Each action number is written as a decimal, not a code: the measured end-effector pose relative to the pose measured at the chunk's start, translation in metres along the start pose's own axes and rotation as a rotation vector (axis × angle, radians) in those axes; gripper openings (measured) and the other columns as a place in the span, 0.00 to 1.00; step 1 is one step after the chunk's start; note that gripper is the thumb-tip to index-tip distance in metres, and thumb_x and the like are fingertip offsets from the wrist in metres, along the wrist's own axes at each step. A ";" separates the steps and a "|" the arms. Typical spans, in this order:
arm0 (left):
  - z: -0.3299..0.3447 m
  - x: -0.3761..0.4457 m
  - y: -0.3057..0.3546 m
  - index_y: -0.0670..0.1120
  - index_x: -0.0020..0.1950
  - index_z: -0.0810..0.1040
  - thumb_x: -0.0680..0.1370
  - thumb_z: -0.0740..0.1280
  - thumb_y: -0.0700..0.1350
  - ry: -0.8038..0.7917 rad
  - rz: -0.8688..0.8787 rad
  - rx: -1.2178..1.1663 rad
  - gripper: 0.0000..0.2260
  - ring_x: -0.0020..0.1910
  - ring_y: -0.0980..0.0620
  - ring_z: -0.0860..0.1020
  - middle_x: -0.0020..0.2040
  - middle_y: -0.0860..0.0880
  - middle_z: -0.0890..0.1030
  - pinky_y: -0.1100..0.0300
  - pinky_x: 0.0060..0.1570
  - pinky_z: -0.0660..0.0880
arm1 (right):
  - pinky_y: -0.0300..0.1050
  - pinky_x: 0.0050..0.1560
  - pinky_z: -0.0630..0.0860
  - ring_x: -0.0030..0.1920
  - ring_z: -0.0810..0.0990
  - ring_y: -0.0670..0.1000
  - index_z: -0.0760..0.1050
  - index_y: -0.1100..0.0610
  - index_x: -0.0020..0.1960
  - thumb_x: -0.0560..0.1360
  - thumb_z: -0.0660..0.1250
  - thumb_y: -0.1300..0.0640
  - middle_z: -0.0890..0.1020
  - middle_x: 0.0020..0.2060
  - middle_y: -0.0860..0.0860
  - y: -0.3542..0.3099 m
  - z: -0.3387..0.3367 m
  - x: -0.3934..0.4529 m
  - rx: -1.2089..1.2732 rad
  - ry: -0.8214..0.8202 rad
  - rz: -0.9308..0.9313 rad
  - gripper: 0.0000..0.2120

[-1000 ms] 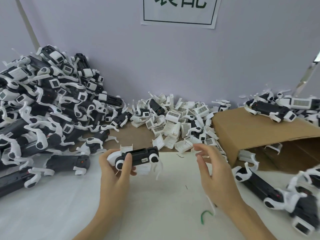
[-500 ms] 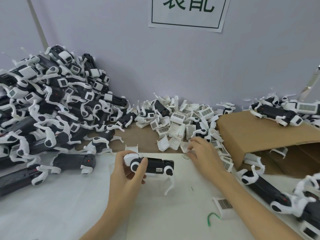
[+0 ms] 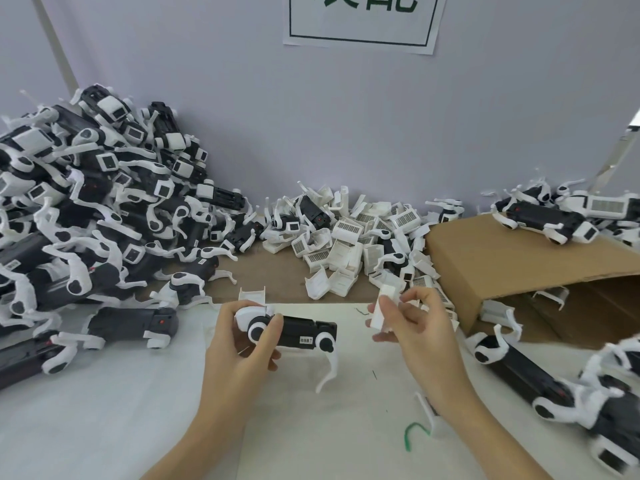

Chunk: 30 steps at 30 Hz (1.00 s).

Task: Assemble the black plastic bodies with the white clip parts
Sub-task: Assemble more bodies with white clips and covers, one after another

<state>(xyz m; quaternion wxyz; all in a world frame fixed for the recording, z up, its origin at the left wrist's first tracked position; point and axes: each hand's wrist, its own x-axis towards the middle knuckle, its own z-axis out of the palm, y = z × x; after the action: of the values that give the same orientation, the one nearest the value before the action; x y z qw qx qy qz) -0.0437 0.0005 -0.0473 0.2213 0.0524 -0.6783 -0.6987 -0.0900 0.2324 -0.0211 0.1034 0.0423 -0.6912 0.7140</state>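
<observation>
- Right now the left hand (image 3: 242, 341) grips one black plastic body (image 3: 304, 334) by its left end, thumb wrapped over the white wheel-like hub, and holds it level just above the white worktop (image 3: 104, 427); a curved white leg hangs from the body's right end.
- Meanwhile the right hand (image 3: 412, 327) pinches a white clip part (image 3: 381, 311) between thumb and fingertips, raised just to the right of the body and not touching it.
- Judging by this, the step in hand is the bringing-together — a clip is picked and the body is presented, but the two are not yet joined.
- Behind the hands lies the loose pile of white clips (image 3: 356, 240), many showing barcode labels; it sits on the brown board near the wall.
- To the left rises a large heap of bodies with white parts (image 3: 86, 209); more lie on and beside the cardboard box (image 3: 502, 271) at the right.
- Next, I would expect the clip to need turning so its open side faces the body, then lining up with the seat on the body before it is pressed home — where exactly it seats I cannot tell from this view.
- A short green wire scrap (image 3: 414, 434) lies on the worktop near the right wrist.
</observation>
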 end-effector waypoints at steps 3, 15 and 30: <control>0.000 0.000 -0.001 0.53 0.59 0.78 0.74 0.75 0.55 -0.002 0.008 0.012 0.16 0.37 0.44 0.83 0.43 0.47 0.83 0.55 0.36 0.81 | 0.36 0.39 0.75 0.33 0.78 0.48 0.74 0.49 0.60 0.69 0.77 0.43 0.85 0.38 0.47 0.000 0.003 -0.005 0.001 -0.028 0.124 0.24; 0.004 -0.015 0.012 0.63 0.63 0.72 0.73 0.74 0.60 -0.329 0.114 0.096 0.20 0.46 0.49 0.82 0.46 0.52 0.81 0.59 0.48 0.80 | 0.36 0.48 0.71 0.41 0.76 0.39 0.73 0.42 0.61 0.82 0.61 0.35 0.78 0.39 0.37 -0.018 0.008 -0.025 -0.250 -0.245 -0.076 0.14; 0.000 -0.016 0.004 0.70 0.63 0.69 0.70 0.74 0.55 -0.466 0.328 0.251 0.25 0.56 0.55 0.80 0.57 0.62 0.79 0.67 0.54 0.76 | 0.36 0.62 0.64 0.58 0.62 0.36 0.57 0.45 0.82 0.77 0.61 0.40 0.69 0.63 0.37 -0.021 0.020 -0.046 -0.966 -0.522 -0.553 0.35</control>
<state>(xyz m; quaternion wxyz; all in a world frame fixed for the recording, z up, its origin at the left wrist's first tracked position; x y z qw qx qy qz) -0.0281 0.0069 -0.0470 0.1614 -0.1924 -0.7913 -0.5575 -0.0427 0.2085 -0.0089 0.1196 0.3419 -0.9025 0.2331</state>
